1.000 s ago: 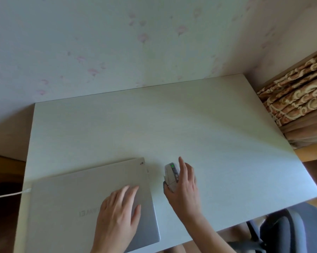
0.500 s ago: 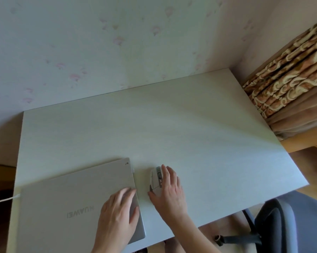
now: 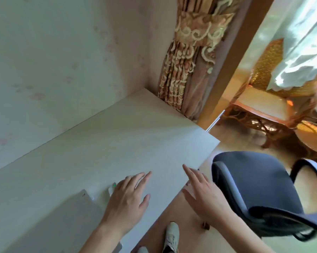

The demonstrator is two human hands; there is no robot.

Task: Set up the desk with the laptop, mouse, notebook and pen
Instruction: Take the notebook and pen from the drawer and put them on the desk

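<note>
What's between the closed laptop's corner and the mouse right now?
Only a narrow strip of bare pale desk separates the silver closed laptop from the white computer mouse under the left hand, in the head view.

Desk [image 3: 117, 143] top bare & open from wall to far corner, near edge crowded w/ laptop [image 3: 50, 221], mouse [image 3: 111, 189] under left hand [image 3: 128, 199], right hand [image 3: 203, 192] off the edge, office chair [image 3: 254, 189] close at right, curtain [image 3: 183, 70] by far corner.
</note>
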